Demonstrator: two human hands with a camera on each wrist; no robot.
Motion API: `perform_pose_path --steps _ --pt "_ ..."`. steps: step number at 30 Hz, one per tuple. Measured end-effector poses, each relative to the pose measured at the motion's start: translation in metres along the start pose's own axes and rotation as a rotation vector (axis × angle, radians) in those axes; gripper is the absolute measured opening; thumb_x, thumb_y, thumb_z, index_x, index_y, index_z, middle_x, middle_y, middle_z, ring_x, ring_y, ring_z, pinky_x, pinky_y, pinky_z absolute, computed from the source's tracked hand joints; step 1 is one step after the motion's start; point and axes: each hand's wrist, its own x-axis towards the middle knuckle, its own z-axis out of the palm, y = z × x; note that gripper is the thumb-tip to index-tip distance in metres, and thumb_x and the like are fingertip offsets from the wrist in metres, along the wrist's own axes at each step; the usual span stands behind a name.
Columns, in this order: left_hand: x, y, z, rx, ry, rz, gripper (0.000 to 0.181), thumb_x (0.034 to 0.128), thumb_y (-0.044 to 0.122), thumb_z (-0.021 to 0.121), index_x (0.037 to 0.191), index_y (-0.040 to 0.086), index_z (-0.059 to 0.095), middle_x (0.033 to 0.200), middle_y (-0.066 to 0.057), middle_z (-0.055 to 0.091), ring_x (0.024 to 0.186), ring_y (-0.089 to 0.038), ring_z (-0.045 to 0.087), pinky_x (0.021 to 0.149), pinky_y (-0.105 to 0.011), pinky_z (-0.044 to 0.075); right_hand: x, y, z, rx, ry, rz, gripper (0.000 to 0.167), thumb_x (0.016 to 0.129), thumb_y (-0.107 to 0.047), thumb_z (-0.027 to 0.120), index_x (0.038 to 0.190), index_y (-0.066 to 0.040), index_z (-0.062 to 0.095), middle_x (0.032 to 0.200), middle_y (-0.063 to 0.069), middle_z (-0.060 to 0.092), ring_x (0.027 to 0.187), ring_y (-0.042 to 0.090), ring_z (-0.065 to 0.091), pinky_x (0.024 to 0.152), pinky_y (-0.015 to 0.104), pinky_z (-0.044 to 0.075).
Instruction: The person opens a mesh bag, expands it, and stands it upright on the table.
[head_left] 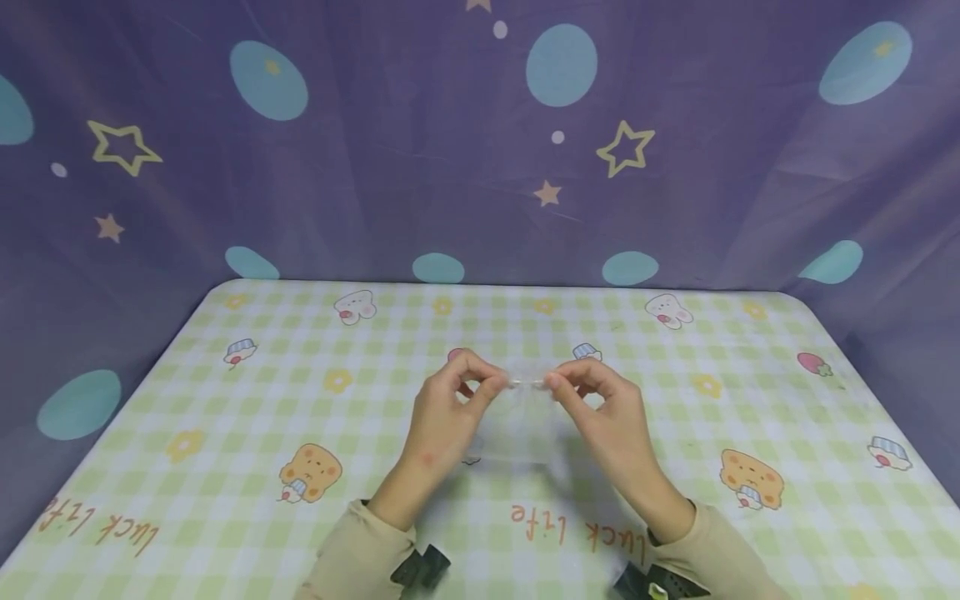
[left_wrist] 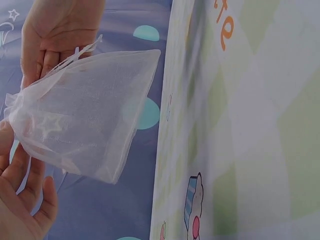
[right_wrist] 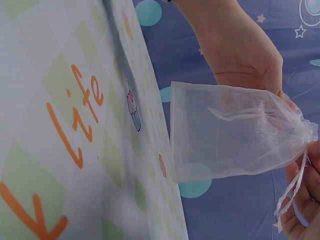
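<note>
A sheer white organza drawstring pouch (head_left: pixel 519 425) hangs between my two hands above the table, its gathered mouth at the top. My left hand (head_left: pixel 447 408) pinches one side of that mouth between thumb and forefinger. Opposite it, my right hand (head_left: pixel 613 412) pinches the other side the same way. In the left wrist view the pouch (left_wrist: pixel 87 112) looks flat, with nothing visible inside. A thin white drawstring (right_wrist: pixel 291 192) dangles from the neck in the right wrist view.
Below is a table with a green-and-white checked cloth (head_left: pixel 247 417) printed with cartoons and lettering. A purple curtain (head_left: pixel 420 167) with stars and blue ovals surrounds its back and sides.
</note>
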Motion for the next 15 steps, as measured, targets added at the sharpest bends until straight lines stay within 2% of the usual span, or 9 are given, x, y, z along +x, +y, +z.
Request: perform_pose_path --steps 11,15 --pt "-0.0002 0.0017 -0.0033 -0.034 -0.005 -0.019 0.008 0.0913 0.014 0.072 0.088 0.016 0.065 0.091 0.009 0.070 0.087 -0.007 0.062 0.077 -0.031 0.049 0.0006 -0.0011 -0.0026 0.014 0.011 -0.005 0.006 0.092 -0.008 0.071 0.088 -0.003 0.072 0.076 0.012 0.067 0.067 0.013 0.057 0.065 0.022 0.045" --pt "0.0006 0.0015 -0.0039 -0.035 -0.002 -0.007 0.007 0.0906 0.014 0.073 0.088 0.015 0.066 0.091 0.009 0.070 0.086 -0.007 0.063 0.076 -0.032 0.049 0.0010 -0.0007 -0.0033 0.014 0.015 -0.001 0.006 0.091 -0.008 0.072 0.088 -0.003 0.072 0.075 0.008 0.067 0.067 0.013 0.056 0.065 0.022 0.045"
